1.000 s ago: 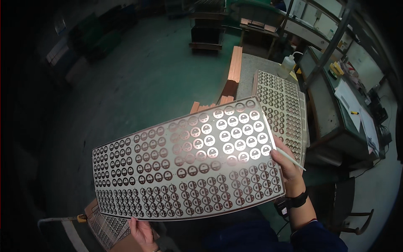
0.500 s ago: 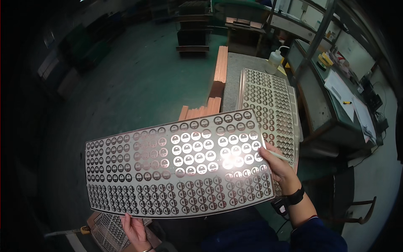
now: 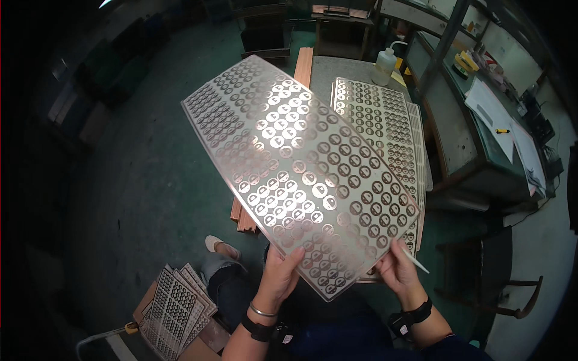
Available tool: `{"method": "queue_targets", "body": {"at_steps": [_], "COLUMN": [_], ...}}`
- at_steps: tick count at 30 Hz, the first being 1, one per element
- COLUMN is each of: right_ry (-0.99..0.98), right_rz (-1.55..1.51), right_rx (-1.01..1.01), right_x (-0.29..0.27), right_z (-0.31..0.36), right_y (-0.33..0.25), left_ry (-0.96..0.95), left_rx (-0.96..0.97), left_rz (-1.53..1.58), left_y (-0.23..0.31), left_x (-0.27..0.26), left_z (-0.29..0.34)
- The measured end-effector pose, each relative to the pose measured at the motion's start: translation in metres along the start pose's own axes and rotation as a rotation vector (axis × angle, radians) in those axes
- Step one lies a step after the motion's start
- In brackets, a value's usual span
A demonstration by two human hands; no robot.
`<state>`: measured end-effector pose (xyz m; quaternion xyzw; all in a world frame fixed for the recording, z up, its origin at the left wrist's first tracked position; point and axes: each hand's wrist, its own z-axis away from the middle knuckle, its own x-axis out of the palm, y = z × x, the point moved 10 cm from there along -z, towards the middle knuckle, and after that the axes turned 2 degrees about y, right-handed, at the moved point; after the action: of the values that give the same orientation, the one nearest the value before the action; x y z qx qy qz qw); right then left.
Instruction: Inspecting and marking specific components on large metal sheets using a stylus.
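Observation:
Held up in both hands is a large, thin rectangular panel (image 3: 337, 222), probably a circuit board panel, covered with rows of shiny round metal patterns. It slants from the far left to the near right, and bright glare lies across it. My left hand (image 3: 282, 274) grips its near left edge, thumb on top. My right hand (image 3: 398, 269) pinches the near right edge, and a slim white pen-like stick (image 3: 416, 262) juts from that hand. Behind the panel, a stack of similar panels (image 3: 376, 99) lies on a grey-topped table (image 3: 343, 67), partly covered from view.
A squeeze bottle (image 3: 384, 66) stands behind the stack. Copper-coloured strips (image 3: 304, 63) lie along the table's left side. More panels (image 3: 171, 310) lean in a carton at lower left. At right are a desk with papers (image 3: 490, 123) and a dark chair (image 3: 481, 265).
The panel has swung from nearly level to a steep slant, its far end rising. My left hand has come rightward and up along its edge; my right hand has dropped lower.

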<state>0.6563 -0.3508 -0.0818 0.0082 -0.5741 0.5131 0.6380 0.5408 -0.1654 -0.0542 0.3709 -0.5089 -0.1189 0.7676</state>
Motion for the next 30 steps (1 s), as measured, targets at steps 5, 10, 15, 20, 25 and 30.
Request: {"method": "queue_targets", "body": {"at_steps": [5,10,15,20,25,30], "right_ry": [0.207,0.227,-0.066,-0.551,-0.721,-0.854], "right_rz": [0.350,1.093,1.200,1.428,1.381,1.392], "right_rx": [-0.316,-0.493,-0.570,-0.434,-0.304,-0.379], "right_x": [-0.063,-0.049,-0.001,0.043,0.036,0.051], "right_z": [0.012,0.014,0.004,-0.003,0.004,0.002], "right_y": [-0.111,-0.135,-0.113,-0.045,-0.001,-0.001], "left_ry": [-0.078,0.128,0.266,0.248,0.280,0.285], "left_rx": [-0.144,-0.070,0.106,0.181,0.152,0.246], "left_rz": [-0.048,-0.205,-0.237,-0.514,-0.608,-0.691], "left_y": [-0.028,-0.056,-0.037,-0.038,-0.045,-0.038], "left_x": [-0.001,-0.038,-0.054,-0.055,-0.065,-0.062], "left_z": [-0.027,-0.053,-0.057,-0.058,-0.056,-0.076]}}
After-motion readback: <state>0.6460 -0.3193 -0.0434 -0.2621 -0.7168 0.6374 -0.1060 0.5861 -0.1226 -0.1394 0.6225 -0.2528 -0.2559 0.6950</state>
